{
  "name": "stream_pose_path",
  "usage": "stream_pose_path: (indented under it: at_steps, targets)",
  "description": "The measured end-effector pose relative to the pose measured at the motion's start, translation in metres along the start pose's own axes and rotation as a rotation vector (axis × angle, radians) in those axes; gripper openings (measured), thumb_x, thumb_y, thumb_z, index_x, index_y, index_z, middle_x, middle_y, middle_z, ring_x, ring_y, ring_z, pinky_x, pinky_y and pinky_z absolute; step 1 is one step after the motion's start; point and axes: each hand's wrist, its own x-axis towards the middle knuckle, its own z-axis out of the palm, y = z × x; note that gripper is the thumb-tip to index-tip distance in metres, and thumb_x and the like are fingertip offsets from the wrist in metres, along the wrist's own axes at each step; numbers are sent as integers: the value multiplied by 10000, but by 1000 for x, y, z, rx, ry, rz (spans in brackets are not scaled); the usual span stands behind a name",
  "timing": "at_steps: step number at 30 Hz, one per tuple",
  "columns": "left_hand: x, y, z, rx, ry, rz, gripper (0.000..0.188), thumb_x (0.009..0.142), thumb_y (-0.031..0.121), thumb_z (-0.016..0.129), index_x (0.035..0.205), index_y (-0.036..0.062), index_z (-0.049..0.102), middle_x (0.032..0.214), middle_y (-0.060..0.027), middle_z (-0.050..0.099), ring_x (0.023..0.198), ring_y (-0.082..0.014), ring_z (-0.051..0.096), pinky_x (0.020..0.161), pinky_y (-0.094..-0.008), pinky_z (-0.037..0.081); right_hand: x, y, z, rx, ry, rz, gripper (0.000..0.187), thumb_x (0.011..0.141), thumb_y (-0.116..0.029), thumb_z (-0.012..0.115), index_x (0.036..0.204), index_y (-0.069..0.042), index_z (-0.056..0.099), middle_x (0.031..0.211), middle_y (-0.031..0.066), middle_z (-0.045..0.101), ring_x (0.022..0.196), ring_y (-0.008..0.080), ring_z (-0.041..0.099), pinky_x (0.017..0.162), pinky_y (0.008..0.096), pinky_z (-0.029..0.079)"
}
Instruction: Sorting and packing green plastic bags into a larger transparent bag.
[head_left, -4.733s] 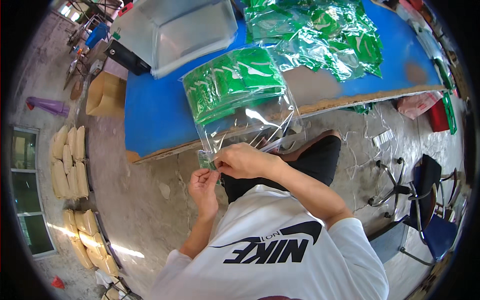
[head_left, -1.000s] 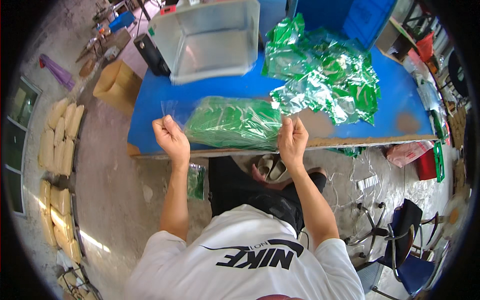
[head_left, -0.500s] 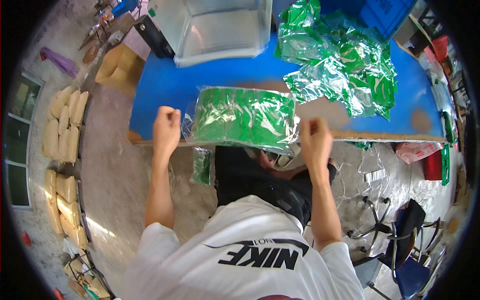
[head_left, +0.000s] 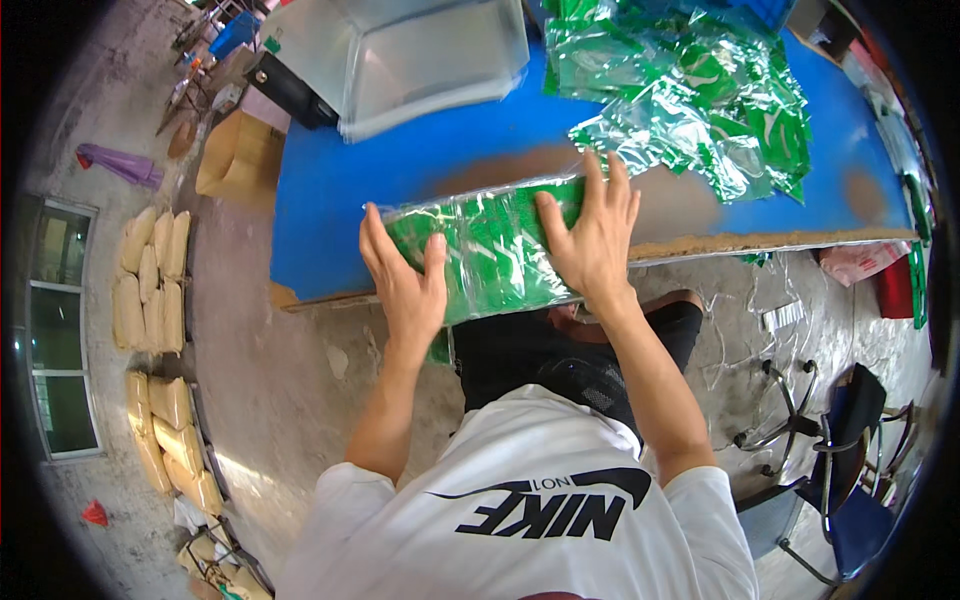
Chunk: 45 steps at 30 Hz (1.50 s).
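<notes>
The clear plastic bag of green packets [head_left: 500, 255] lies at the near edge of the blue surface [head_left: 335, 215], its near side overhanging the person's lap. Through the film, the packets appear fairly evenly laid, so the filling looks largely done; how many layers sit beneath the top one cannot be seen.

The left hand [head_left: 408, 290] is at the bag's left end, thumb apart from the other fingers and spread wide over the film. The right hand [head_left: 597, 240] is at the right end, its fingers also wide and pointing toward the far side, the thumb on top of the bag. Both touch it without closing around it; how hard they press cannot be told. The work in hand seems to be squaring up or flattening the bundle.

Whether the bag's mouth is sealed does not show, so closing it may be left. A heap of loose green packets [head_left: 700, 110] on the far right remains outside the bag, which suggests more packing is left. A translucent plastic bin [head_left: 430, 65] stands on the far left of the surface. Below the bag's near left corner, a small green piece [head_left: 440, 348] shows beside the shorts [head_left: 540, 355].
</notes>
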Motion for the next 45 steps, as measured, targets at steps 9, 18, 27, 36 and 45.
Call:
stream_pose_path:
  at_steps: [9, 18, 27, 36, 45]
  targets:
    - [-109, -40, 27, -777, 283, -540, 659, 1083, 516, 353, 1436, -41, 376, 1364, -120, 498, 1249, -199, 470, 1090, -328, 333, -11, 16, -3, 540, -242, 57, 597, 908, -436, 680, 1281, 7, 536, 869, 198, 683, 767, 406, 655, 740, 456, 507]
    - [-115, -92, 23, -1124, 129, -622, 785, 1041, 651, 284, 1484, 11, 394, 1415, -109, 512, 1318, -238, 486, 1121, -356, 382, -50, -12, -15, 791, -458, 121, 513, 938, -473, 641, 996, 36, 659, 780, 137, 681, 728, 193, 628, 691, 375, 509]
    - [-246, -193, -33, -1317, -3, -1194, 745, 1044, 645, 228, 1552, 111, 333, 1496, -129, 456, 1356, -303, 477, 1099, -451, 436, -100, -73, -29, 804, -1308, -82, 348, 900, -280, 774, 817, -4, 579, 676, 32, 557, 626, 87, 511, 554, 280, 430]
    - [-364, -321, -39, -1354, 416, -1424, 776, 1035, 659, 222, 1583, 111, 270, 1542, -144, 412, 1389, -319, 450, 1117, -455, 415, -107, -68, -28, 590, -1286, 94, 257, 921, -195, 759, 868, 0, 600, 638, -16, 566, 587, 45, 492, 537, 246, 418]
    - [-289, -363, 6, -780, 179, -1853, 998, 931, 815, 235, 1621, 107, 100, 1567, -244, 357, 1389, -419, 438, 1108, -536, 377, -114, -66, -29, 466, -1268, 91, 249, 907, -205, 746, 921, 20, 640, 771, 123, 700, 689, 189, 674, 656, 327, 525]
